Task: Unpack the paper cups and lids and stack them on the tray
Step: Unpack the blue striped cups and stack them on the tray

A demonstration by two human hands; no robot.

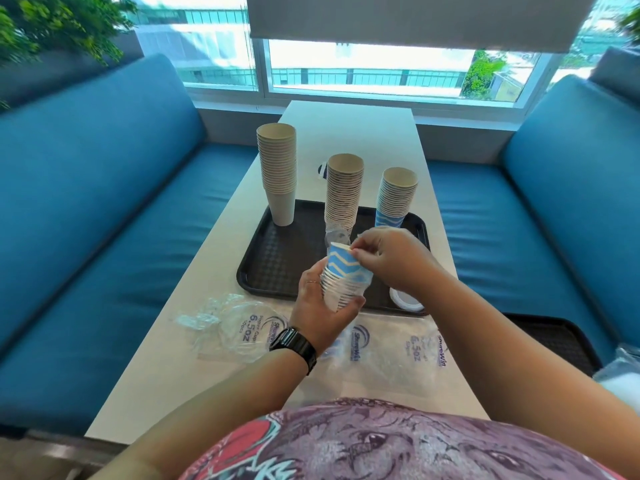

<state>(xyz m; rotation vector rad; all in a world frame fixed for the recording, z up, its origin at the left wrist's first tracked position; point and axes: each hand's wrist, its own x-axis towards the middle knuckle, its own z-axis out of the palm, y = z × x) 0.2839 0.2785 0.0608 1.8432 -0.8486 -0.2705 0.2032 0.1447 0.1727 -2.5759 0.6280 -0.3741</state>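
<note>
Left hand (320, 308) is wrapped around a short stack of blue cups (344, 280), held tilted over the near edge of the black tray (277, 258). Right hand (388, 256) pinches the top cup's rim. Three cup stacks stand on the tray at about 11, 12 and 1 o'clock. Empty plastic bags (239, 327) lie on the table (194, 368) at 6 o'clock.

Tray (273, 261): black, diamond-textured. Tall cup stack (277, 174): plain beige. Held cup stack (344, 277) and right-hand tray stack (394, 202): blue with white-and-cream zigzag bands. Sofas (104, 220): solid blue; table (214, 368): white.
</note>
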